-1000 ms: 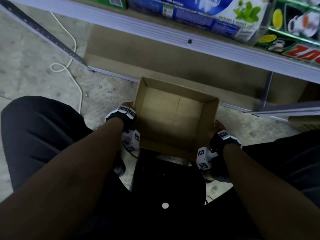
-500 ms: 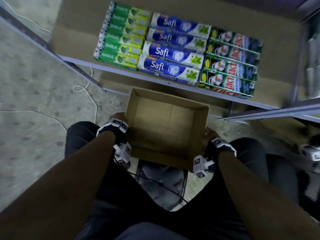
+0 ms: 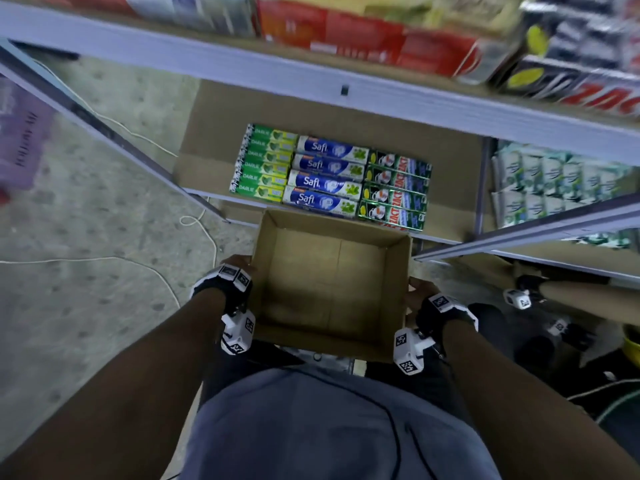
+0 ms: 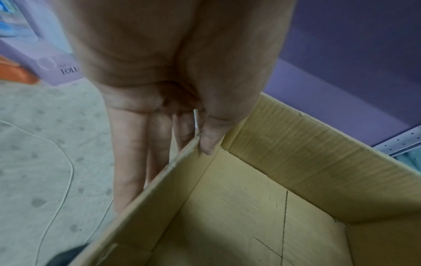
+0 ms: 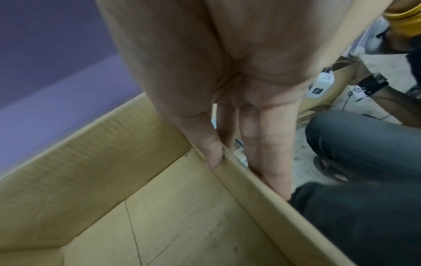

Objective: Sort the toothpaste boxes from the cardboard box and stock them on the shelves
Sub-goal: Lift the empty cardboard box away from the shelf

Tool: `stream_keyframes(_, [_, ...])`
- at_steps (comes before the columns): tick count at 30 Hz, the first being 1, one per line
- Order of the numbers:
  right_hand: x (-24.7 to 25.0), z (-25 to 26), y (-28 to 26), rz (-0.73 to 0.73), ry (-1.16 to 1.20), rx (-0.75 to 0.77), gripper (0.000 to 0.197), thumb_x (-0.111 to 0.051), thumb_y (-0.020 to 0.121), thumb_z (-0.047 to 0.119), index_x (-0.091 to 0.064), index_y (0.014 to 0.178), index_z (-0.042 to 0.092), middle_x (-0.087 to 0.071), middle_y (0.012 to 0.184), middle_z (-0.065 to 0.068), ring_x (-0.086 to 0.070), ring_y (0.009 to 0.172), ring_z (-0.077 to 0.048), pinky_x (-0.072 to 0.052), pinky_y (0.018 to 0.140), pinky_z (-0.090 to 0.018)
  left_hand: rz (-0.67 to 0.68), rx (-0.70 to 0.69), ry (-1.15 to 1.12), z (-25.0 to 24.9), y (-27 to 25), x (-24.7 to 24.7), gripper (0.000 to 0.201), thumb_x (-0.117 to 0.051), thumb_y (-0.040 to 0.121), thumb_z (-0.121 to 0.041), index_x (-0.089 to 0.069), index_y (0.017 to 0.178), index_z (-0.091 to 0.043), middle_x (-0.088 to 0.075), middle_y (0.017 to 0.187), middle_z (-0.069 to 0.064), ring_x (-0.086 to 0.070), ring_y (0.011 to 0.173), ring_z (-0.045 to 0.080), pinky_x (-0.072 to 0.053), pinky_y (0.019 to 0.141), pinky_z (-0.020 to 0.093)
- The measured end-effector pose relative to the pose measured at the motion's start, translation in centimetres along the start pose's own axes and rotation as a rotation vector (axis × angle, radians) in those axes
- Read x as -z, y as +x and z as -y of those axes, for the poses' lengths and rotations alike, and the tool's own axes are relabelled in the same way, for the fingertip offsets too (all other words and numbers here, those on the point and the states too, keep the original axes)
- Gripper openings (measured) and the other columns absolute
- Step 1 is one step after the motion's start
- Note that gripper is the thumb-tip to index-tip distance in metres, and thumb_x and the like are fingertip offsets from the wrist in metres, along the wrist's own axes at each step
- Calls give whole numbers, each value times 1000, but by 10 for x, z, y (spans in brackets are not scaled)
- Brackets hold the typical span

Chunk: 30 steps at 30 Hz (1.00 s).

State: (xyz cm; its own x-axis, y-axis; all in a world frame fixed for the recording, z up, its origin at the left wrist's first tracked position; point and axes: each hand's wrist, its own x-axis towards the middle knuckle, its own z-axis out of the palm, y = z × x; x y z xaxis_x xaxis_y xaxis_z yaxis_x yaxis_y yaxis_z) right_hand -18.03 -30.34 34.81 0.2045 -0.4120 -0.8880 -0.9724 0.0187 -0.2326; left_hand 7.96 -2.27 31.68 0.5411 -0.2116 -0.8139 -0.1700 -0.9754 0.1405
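An empty brown cardboard box (image 3: 329,292) is held in front of my body, open side up. My left hand (image 3: 239,265) pinches its left wall, thumb inside and fingers down the outside, as the left wrist view shows: left hand (image 4: 173,90), box (image 4: 250,207). My right hand (image 3: 420,292) pinches the right wall the same way, seen closer as right hand (image 5: 239,90) on the box (image 5: 182,216). On the low shelf beyond lie rows of toothpaste boxes: green Darlie (image 3: 265,164), blue Safi (image 3: 325,178) and dark green Zact (image 3: 394,188).
A higher shelf edge (image 3: 311,77) juts out above, with blurred red boxes (image 3: 363,39) on it. White-green packs (image 3: 554,181) fill the neighbouring shelf at right. Another person's hand (image 3: 519,299) is low right. A white cable (image 3: 194,223) trails over the floor.
The box has come up off the black stool with both hands still on its walls. My view has risen and swung, so the stocked low shelf and the upper shelf now show.
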Motion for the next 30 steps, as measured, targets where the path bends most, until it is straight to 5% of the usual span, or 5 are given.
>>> stream_keyframes(7, [6, 4, -40, -52, 8, 56, 39, -59, 90, 37, -60, 128, 26, -69, 104, -6, -68, 88, -32, -57, 84, -49, 33, -103, 172, 5, -33, 33, 39, -45, 103, -26, -49, 142, -24, -48, 145, 6, -53, 122, 29, -48, 93, 32])
stream_keyframes(12, [9, 16, -40, -27, -73, 100, 45, -56, 95, 33, -51, 139, 25, -63, 126, -11, -66, 98, -35, -55, 89, -49, -7, -77, -48, 12, -40, 42, 36, -53, 99, -24, -59, 133, -13, -60, 131, 14, -60, 110, 31, -49, 84, 33])
stream_keyframes(19, [-5, 63, -37, 54, -200, 217, 39, -58, 94, 27, -57, 133, 24, -69, 109, -14, -68, 90, -38, -56, 83, -54, -3, 20, -384, 72, -76, 42, 28, -54, 97, -35, -69, 117, -22, -69, 114, 12, -66, 93, 31, -56, 88, 43])
stream_keyframes(23, [-17, 104, -28, 84, -360, 302, 54, -56, 97, 22, -41, 149, 22, -54, 141, -9, -61, 111, -37, -53, 92, -51, -84, 109, -622, 110, -104, 16, 32, -58, 94, -44, -68, 120, -28, -71, 110, 7, -69, 80, 27, -59, 76, 36])
stream_keyframes(30, [-66, 210, -24, 140, -764, 496, 47, -54, 98, 24, -46, 145, 21, -50, 145, -9, -58, 116, -33, -49, 96, -38, -182, 302, -976, 169, -128, -28, 35, -60, 92, -34, -68, 124, -24, -69, 118, 9, -69, 96, 33, -58, 86, 46])
